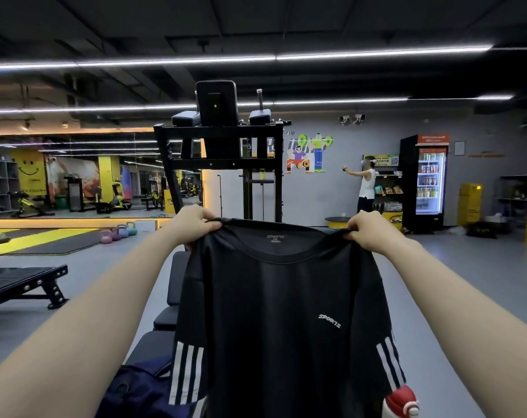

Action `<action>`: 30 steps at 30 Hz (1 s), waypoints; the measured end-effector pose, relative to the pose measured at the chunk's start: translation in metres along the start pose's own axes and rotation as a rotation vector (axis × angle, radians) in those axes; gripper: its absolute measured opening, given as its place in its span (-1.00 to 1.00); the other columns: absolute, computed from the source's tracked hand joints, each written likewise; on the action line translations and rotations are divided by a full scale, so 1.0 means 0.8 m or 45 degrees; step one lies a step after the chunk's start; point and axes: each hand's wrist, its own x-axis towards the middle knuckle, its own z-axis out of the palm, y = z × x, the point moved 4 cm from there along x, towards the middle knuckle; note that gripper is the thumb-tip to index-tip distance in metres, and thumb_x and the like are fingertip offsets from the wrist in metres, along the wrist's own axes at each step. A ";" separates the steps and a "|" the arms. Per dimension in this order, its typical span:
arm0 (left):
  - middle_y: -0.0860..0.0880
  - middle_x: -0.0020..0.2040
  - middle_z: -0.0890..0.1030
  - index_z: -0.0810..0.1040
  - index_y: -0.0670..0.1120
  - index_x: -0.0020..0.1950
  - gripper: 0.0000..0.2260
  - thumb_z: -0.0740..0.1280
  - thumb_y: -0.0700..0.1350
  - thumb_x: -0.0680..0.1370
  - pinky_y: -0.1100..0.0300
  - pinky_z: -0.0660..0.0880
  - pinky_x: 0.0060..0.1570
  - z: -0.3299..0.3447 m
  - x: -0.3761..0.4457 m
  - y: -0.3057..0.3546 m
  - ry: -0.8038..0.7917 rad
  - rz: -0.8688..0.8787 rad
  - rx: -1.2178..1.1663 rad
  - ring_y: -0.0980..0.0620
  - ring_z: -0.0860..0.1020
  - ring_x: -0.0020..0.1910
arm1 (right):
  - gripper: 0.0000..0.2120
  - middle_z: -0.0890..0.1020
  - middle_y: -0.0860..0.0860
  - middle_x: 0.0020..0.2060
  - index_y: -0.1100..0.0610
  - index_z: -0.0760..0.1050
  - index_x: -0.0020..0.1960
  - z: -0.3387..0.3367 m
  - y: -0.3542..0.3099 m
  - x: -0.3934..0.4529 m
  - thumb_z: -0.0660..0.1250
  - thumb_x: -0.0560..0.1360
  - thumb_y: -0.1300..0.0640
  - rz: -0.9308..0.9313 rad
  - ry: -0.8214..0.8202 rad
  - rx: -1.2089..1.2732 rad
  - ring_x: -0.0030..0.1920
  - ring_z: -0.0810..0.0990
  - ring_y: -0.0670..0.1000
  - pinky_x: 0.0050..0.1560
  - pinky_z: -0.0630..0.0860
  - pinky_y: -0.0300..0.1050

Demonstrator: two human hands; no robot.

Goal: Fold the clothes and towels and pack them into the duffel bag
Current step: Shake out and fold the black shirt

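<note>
A black sports T-shirt (280,312) with white stripes on its sleeves hangs open in front of me, its front facing me. My left hand (192,221) grips its left shoulder and my right hand (369,232) grips its right shoulder, both held up at chest height with arms stretched out. Below the shirt's left sleeve a dark navy duffel bag (141,393) shows partly at the bottom edge; most of it is hidden by the shirt.
A black padded bench (168,315) runs away from me behind the shirt toward a black exercise rack (220,152). A red and white bottle (402,402) peeks out bottom right. A low black bench (23,285) stands left. A person stands far right by a drinks fridge (428,182).
</note>
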 end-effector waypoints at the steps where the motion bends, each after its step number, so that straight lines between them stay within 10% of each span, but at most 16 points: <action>1: -0.08 -0.03 0.57 0.57 -0.11 0.15 -0.78 0.21 -0.05 0.62 0.10 0.56 -0.32 0.002 0.001 -0.001 0.014 -0.015 0.035 -0.08 0.57 -0.08 | -0.84 0.57 0.14 -0.17 0.21 0.60 -0.02 0.002 -0.001 0.000 0.27 0.57 0.17 0.032 -0.020 -0.009 -0.15 0.58 0.15 -0.25 0.44 -0.14; 6: -0.18 -0.07 0.59 0.51 -0.20 0.11 -0.78 0.14 -0.12 0.65 0.07 0.60 -0.24 0.014 0.007 -0.005 0.047 -0.204 -0.186 -0.12 0.61 -0.16 | -0.78 0.59 0.26 -0.28 0.30 0.46 -0.06 0.014 -0.012 0.003 0.04 0.54 0.36 0.249 -0.037 0.227 -0.47 0.64 0.15 -0.48 0.59 -0.11; 9: -0.20 -0.17 0.60 0.47 -0.28 0.07 -0.83 0.14 -0.21 0.64 0.16 0.60 -0.43 0.024 0.008 -0.006 0.004 -0.361 -0.678 -0.03 0.64 -0.41 | -0.80 0.59 0.32 -0.18 0.34 0.42 0.05 0.022 -0.015 0.011 0.05 0.54 0.42 0.401 -0.019 0.669 -0.34 0.67 0.21 -0.31 0.65 0.02; 12: -0.18 -0.11 0.62 0.46 -0.29 0.15 -0.84 0.21 -0.26 0.61 0.18 0.63 -0.29 0.031 0.009 -0.002 -0.091 -0.371 -0.985 -0.03 0.65 -0.22 | -0.79 0.60 0.35 -0.10 0.41 0.41 0.13 0.031 -0.016 0.018 0.09 0.54 0.44 0.474 -0.042 1.076 -0.22 0.67 0.24 -0.33 0.65 -0.02; 18: -0.13 -0.10 0.60 0.53 -0.26 0.16 -0.76 0.35 -0.35 0.50 0.34 0.57 -0.29 0.033 0.010 -0.010 0.091 -0.242 -0.753 0.06 0.58 -0.18 | -0.82 0.66 0.14 -0.16 0.29 0.60 -0.01 0.044 -0.012 0.023 0.43 0.39 0.34 0.207 0.034 0.757 -0.08 0.62 0.12 0.09 0.58 0.02; 23: -0.08 -0.33 0.61 0.56 -0.20 0.07 -0.83 0.38 -0.16 0.53 0.31 0.53 -0.44 0.034 0.013 -0.013 0.260 -0.195 -0.599 0.12 0.59 -0.46 | -0.89 0.67 0.17 -0.31 0.19 0.58 -0.26 0.035 -0.020 0.010 0.46 0.41 0.23 0.158 0.293 0.756 -0.31 0.66 0.06 -0.20 0.63 -0.03; 30: -0.09 -0.15 0.61 0.61 -0.13 -0.03 -0.80 0.41 0.00 0.50 0.30 0.43 -0.39 0.030 0.011 -0.007 0.374 -0.134 -0.372 0.02 0.55 -0.24 | -0.81 0.52 -0.02 -0.40 0.15 0.58 -0.21 0.022 -0.025 0.000 0.41 0.49 0.06 0.086 0.381 0.675 -0.34 0.46 -0.04 -0.42 0.26 -0.22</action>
